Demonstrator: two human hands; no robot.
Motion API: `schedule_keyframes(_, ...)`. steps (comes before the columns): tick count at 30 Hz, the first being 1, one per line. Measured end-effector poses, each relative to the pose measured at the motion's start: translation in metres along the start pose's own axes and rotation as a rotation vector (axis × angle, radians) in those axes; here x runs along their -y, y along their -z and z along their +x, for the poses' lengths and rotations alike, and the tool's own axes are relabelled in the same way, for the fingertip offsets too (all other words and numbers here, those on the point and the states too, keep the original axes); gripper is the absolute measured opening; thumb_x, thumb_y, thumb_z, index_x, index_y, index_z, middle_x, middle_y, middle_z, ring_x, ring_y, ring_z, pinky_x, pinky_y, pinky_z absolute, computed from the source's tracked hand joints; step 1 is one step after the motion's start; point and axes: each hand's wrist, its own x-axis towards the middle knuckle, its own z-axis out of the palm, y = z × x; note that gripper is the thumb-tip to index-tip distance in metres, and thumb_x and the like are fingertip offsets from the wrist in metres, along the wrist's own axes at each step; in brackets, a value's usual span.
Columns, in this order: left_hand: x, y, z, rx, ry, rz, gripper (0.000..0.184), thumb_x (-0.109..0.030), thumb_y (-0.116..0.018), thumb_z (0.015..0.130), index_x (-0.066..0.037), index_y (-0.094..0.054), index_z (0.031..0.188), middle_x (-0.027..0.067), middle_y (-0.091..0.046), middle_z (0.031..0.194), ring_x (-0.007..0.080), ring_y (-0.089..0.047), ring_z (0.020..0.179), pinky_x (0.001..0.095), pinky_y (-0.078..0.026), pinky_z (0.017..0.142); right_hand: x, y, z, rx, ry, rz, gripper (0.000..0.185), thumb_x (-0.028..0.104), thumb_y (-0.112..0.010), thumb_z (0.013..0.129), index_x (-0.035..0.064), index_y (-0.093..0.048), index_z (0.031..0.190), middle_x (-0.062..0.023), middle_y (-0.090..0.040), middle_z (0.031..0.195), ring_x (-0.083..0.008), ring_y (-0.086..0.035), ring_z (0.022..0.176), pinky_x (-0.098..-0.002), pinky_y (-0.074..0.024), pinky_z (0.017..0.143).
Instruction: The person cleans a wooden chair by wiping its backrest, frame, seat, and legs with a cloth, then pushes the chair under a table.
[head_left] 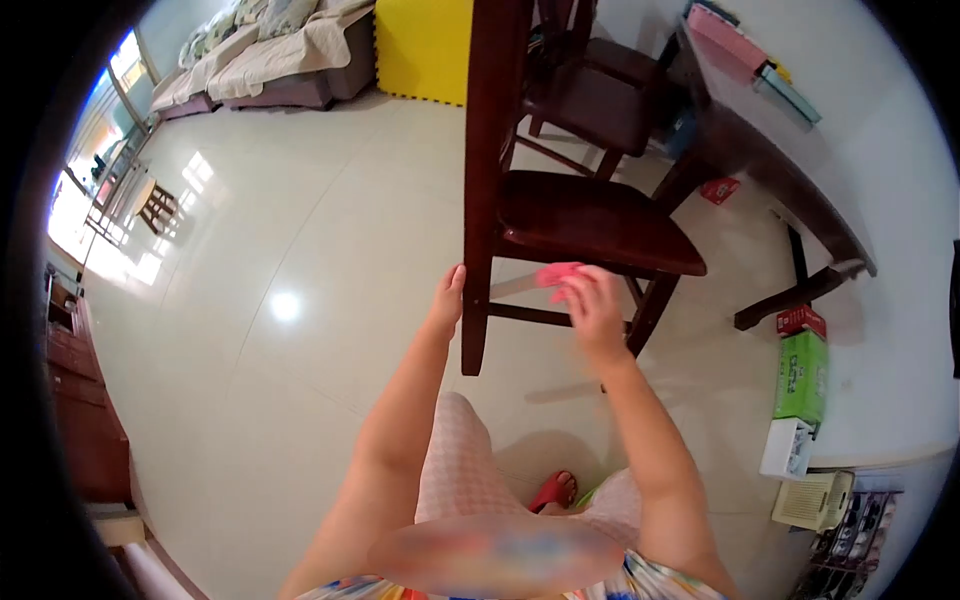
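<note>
A dark red wooden chair stands in front of me, its tall back upright on the left side of the seat. My left hand rests against the lower part of the back post, with the thumb up and the other fingers mostly hidden. Below the seat, my right hand is closed on a pink cloth. The cloth lies close to a pale, thin strip that reaches toward the chair's back post; I cannot tell whether the strip is part of what the hand holds.
Another dark chair and a table stand behind. Green box, white box and cream basket line the right wall. A covered sofa, yellow panel and small stool are farther back.
</note>
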Motion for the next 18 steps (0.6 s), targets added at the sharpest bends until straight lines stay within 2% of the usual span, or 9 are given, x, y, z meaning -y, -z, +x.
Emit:
schedule_keyframes(2, 0.005, 0.004, 0.005, 0.027, -0.002, 0.0, 0.052, -0.04, -0.042, 0.101, -0.004, -0.044, 0.139, 0.0086, -0.05, 0.138, 0.0225, -0.041, 0.131, 0.0361, -0.025, 0.112, -0.023, 0.045, 0.017, -0.123, -0.057, -0.115, 0.007, 0.008, -0.063, 0.086, 0.0033, -0.059, 0.09, -0.0121, -0.056, 0.103, -0.0324, -0.054, 0.101, -0.0418, -0.0445, 0.087)
schedule_keyframes(4, -0.001, 0.005, 0.004, 0.024, 0.019, 0.037, 0.055, -0.04, -0.041, 0.101, -0.002, -0.04, 0.14, 0.0102, -0.046, 0.142, 0.0237, -0.037, 0.135, 0.036, -0.023, 0.113, -0.061, 0.08, 0.038, -0.203, -0.127, -0.273, 0.013, 0.015, -0.061, 0.09, 0.0057, -0.056, 0.083, -0.0094, -0.056, 0.101, -0.0284, -0.054, 0.1, -0.0414, -0.0446, 0.083)
schedule_keyframes(6, -0.007, 0.001, -0.004, -0.003, 0.018, 0.026, 0.055, -0.04, -0.041, 0.101, -0.002, -0.04, 0.14, 0.0105, -0.046, 0.142, 0.0238, -0.036, 0.136, 0.036, -0.023, 0.113, -0.093, 0.103, 0.054, -0.187, -0.47, -0.224, 0.021, 0.022, -0.06, 0.093, 0.0052, -0.055, 0.081, -0.0092, -0.055, 0.098, -0.0252, -0.058, 0.088, -0.0409, -0.0447, 0.08)
schedule_keyframes(7, -0.006, 0.002, -0.003, 0.008, -0.005, 0.035, 0.054, -0.038, -0.041, 0.102, -0.001, -0.04, 0.14, 0.0116, -0.047, 0.141, 0.0235, -0.037, 0.135, 0.0366, -0.025, 0.113, -0.143, 0.102, 0.044, -0.113, -0.509, -0.45, 0.028, 0.031, -0.063, 0.091, 0.0034, -0.059, 0.087, -0.0094, -0.059, 0.096, -0.0221, -0.06, 0.068, -0.0409, -0.0454, 0.079)
schedule_keyframes(10, -0.017, 0.0, -0.005, -0.017, 0.002, 0.133, 0.051, -0.035, -0.041, 0.102, -0.001, -0.041, 0.14, 0.0121, -0.048, 0.139, 0.023, -0.038, 0.133, 0.0366, -0.027, 0.111, -0.138, 0.119, 0.073, 0.216, -1.221, 0.126, 0.038, 0.036, -0.067, 0.086, 0.0007, -0.062, 0.099, -0.0102, -0.063, 0.095, -0.0227, -0.06, 0.067, -0.0403, -0.0462, 0.08)
schedule_keyframes(11, -0.026, -0.003, -0.009, -0.015, -0.065, 0.15, 0.047, -0.034, -0.039, 0.102, -0.003, -0.042, 0.138, 0.0105, -0.051, 0.135, 0.0216, -0.045, 0.127, 0.0346, -0.032, 0.108, -0.145, 0.119, 0.076, 0.411, -1.227, 0.06, 0.051, 0.041, -0.067, 0.084, -0.0017, -0.061, 0.112, -0.0135, -0.068, 0.098, -0.0277, -0.063, 0.086, -0.0421, -0.0474, 0.083)
schedule_keyframes(13, -0.041, -0.015, -0.008, -0.036, -0.151, 0.015, 0.047, -0.031, -0.039, 0.103, -0.004, -0.038, 0.141, 0.0108, -0.047, 0.139, 0.0214, -0.042, 0.13, 0.0339, -0.03, 0.109, -0.237, 0.076, 0.033, 0.32, -0.863, -0.24, 0.048, 0.037, -0.067, 0.084, -0.0026, -0.063, 0.11, -0.0114, -0.071, 0.093, -0.0227, -0.064, 0.069, -0.0374, -0.049, 0.063)
schedule_keyframes(16, -0.054, -0.038, -0.003, -0.061, -0.171, -0.122, 0.056, -0.039, -0.046, 0.099, -0.007, -0.033, 0.144, 0.0104, -0.042, 0.142, 0.0236, -0.037, 0.133, 0.0376, -0.029, 0.109, -0.224, 0.077, 0.034, 0.314, -0.705, -0.685, 0.043, 0.036, -0.062, 0.086, 0.0014, -0.065, 0.112, -0.0106, -0.072, 0.091, -0.0207, -0.066, 0.062, -0.0365, -0.0489, 0.048)
schedule_keyframes(18, -0.061, -0.053, -0.002, -0.172, -0.112, -0.137, 0.067, -0.047, -0.051, 0.095, -0.003, -0.033, 0.142, 0.0145, -0.038, 0.145, 0.0262, -0.036, 0.133, 0.039, -0.027, 0.11, -0.206, 0.084, 0.045, 0.326, -0.954, -0.445, 0.04, 0.035, -0.061, 0.088, 0.0044, -0.065, 0.114, -0.0101, -0.071, 0.091, -0.0205, -0.065, 0.06, -0.036, -0.0473, 0.046)
